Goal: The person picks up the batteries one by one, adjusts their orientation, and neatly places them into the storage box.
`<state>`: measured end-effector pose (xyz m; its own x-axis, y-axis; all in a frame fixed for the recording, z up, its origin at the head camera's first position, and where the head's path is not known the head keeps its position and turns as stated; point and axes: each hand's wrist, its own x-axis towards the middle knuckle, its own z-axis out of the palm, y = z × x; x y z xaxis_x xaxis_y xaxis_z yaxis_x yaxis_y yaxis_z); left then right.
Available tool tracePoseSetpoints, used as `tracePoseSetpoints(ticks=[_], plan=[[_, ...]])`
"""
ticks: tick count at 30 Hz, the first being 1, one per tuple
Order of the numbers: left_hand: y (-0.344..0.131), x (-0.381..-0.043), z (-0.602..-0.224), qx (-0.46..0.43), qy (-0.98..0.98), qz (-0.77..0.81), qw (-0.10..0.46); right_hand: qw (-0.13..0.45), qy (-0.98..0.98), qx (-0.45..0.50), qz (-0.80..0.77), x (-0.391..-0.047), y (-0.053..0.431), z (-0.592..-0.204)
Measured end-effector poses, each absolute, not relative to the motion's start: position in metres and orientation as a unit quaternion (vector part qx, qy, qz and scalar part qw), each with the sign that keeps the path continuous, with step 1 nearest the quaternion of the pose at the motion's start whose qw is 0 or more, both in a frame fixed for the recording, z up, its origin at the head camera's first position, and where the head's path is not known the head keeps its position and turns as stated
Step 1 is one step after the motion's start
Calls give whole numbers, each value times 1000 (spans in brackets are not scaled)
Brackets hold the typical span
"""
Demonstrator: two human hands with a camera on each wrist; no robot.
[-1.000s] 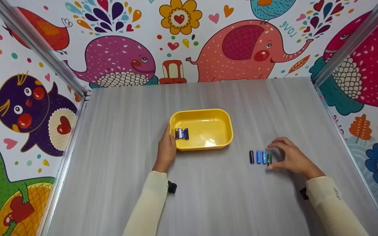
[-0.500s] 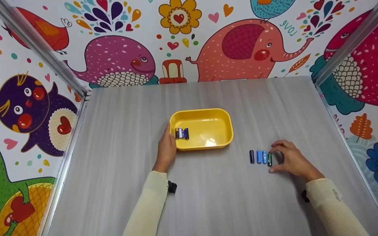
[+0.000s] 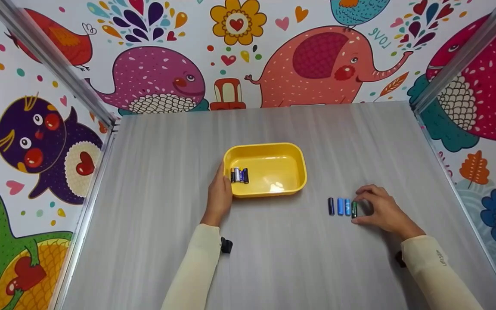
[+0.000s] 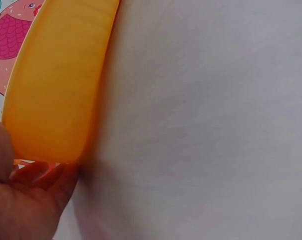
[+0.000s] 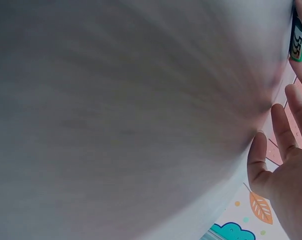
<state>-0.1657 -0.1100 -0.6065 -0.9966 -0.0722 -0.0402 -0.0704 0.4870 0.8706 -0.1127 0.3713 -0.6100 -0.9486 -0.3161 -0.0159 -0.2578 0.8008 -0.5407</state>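
Observation:
My left hand (image 3: pixel 219 193) grips the left end of a yellow plastic tray (image 3: pixel 265 195), thumb at the rim; in the left wrist view its fingers lie against the tray's end wall (image 4: pixel 56 100). Several small batteries (image 3: pixel 239 175) lie side by side inside, at the tray's left. On the table to the right, a row holds a dark battery (image 3: pixel 331 206), a blue battery (image 3: pixel 340 206), a light blue battery (image 3: pixel 348 207) and a green battery (image 3: pixel 354 209). My right hand (image 3: pixel 383 211) pinches the green one by its ends, thumb near and forefinger far; the right wrist view shows the battery's green end (image 5: pixel 298 42).
The grey wood-grain table (image 3: pixel 274 258) carries the tray and batteries. Walls with cartoon animals, such as an elephant (image 3: pixel 317 73), stand at the back and sides. Metal posts (image 3: pixel 454 60) rise at the far corners.
My right thumb and forefinger have drawn in on the green battery's two ends. The left hand and tray stay where they were.

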Motion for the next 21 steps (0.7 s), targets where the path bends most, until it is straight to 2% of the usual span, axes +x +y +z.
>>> tracePoseSetpoints(ticks=[14,21], plan=[[-111,-165,-606,41,-860,-509,3,61,943,-147,-293,-125,359,-593],[-110,-165,-605,40,-857,-513,2,35,934,-191,-299,-146,331,-571]])
